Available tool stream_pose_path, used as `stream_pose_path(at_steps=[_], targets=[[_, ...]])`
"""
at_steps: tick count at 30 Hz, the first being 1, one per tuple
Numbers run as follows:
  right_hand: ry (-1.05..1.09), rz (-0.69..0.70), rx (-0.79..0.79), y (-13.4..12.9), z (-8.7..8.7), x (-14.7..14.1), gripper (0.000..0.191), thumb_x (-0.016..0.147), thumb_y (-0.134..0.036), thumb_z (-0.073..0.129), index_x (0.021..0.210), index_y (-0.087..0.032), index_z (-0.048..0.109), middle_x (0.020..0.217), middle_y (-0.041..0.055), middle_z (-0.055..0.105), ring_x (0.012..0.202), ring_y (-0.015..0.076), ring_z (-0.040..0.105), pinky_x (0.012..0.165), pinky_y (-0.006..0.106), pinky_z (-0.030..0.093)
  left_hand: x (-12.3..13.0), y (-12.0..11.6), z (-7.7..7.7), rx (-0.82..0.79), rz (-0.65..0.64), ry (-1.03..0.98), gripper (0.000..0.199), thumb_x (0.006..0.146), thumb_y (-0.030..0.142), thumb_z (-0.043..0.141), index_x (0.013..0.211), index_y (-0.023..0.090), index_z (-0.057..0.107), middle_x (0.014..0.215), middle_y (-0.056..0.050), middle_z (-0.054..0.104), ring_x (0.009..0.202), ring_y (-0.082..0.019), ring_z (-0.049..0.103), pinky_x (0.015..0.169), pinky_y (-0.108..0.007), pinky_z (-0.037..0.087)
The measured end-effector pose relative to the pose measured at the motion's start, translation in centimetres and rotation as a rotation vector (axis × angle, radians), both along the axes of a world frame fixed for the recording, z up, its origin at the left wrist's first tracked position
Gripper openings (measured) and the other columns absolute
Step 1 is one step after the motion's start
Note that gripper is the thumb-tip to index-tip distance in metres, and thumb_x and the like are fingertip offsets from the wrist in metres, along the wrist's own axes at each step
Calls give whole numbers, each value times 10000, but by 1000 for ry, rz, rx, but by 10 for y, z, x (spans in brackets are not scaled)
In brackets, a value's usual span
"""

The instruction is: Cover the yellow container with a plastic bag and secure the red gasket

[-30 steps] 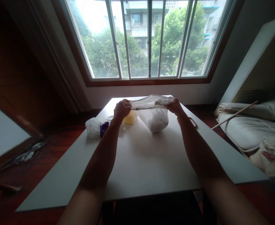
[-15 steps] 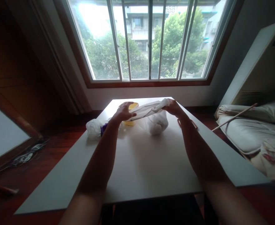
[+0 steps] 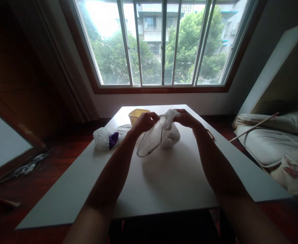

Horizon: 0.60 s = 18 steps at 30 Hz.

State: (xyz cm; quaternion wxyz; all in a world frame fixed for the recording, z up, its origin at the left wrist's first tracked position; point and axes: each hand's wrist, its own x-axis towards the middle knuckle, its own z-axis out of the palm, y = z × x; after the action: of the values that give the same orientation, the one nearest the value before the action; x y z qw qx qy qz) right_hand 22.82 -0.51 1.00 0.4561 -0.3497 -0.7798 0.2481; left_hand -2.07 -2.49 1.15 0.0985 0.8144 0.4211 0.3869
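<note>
Both of my hands hold a thin white mesh bag point(image 3: 161, 134) with something white inside, which rests on the far middle of the grey table point(image 3: 164, 176). My left hand point(image 3: 145, 122) pinches the bag's top edge, and a loose fold of the mesh hangs down below it. My right hand point(image 3: 186, 118) grips the bunched top of the same bag, close beside the left hand. A yellow tub point(image 3: 136, 116) stands just behind my left hand.
A crumpled white bag with a purple patch point(image 3: 105, 139) lies on the table at the left. A red loop point(image 3: 210, 134) shows by my right forearm. White bedding and a thin rod point(image 3: 265, 139) lie at the right. A large window point(image 3: 161, 44) is ahead.
My hands have come together from a wide stretch of the bag's mouth. The bag's top is now bunched between them, and a fold of mesh hangs down at the left.
</note>
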Motion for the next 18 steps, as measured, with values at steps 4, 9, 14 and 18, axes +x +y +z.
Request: stream_pose_path(at_steps=[4,9,14,18], targets=[[116,-127,14,8,1,2,173,733,-355,651,741,-182,663,652,15,657,624,188,607,610,319,536,-11,2,8,-37,95,-111,251,894,344,570,838,157,727,711,-45,741,634,-157,662,630,-247,474],[281,-424,47,12,4,10,107,712,-271,564,730,-196,638,506,4,563,487,171,538,483,295,492,-26,9,11,-45,234,-246,266,895,319,555,1009,157,732,778,-54,766,592,-149,648,582,-235,481],[533,-562,14,32,-3,23,163,692,-221,514,775,-183,649,571,24,597,585,225,644,561,359,580,-40,14,10,-19,333,-324,332,841,178,488,1021,178,767,804,-37,756,572,-151,657,580,-248,499],[550,-633,139,45,-8,33,172,720,-224,524,791,-156,665,741,57,677,801,249,691,742,383,602,-51,21,9,96,388,-336,327,769,127,471,847,161,786,818,-53,760,721,-179,687,703,-260,526]])
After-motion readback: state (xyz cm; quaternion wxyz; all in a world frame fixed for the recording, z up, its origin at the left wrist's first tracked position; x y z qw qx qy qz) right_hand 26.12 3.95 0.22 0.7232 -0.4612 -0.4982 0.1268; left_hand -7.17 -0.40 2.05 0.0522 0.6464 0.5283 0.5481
